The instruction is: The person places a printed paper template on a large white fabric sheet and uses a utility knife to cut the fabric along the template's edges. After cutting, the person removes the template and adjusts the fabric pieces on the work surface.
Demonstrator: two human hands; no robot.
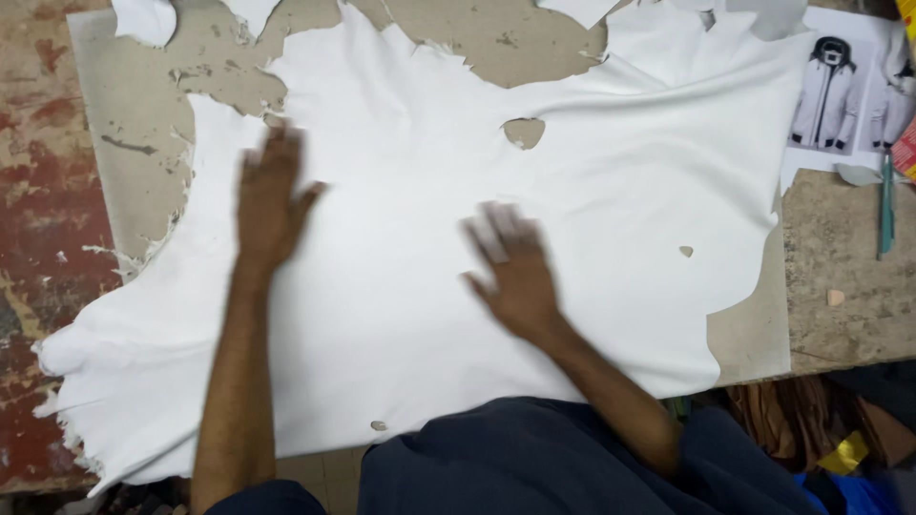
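A large white hide-shaped sheet (410, 248) with ragged edges and a few small holes lies spread flat over a grey board (134, 114). My left hand (270, 195) rests palm down on its left part, fingers spread. My right hand (512, 272) lies flat near the middle of the sheet, fingers apart and blurred. Neither hand holds anything.
A paper sheet with pictures of a jacket (840, 91) lies at the top right. A teal pen-like tool (886, 205) sits beside it near the right edge. The worn red tabletop (38, 219) shows at left. Brown scraps and yellow bits (821, 429) lie below the table's front edge.
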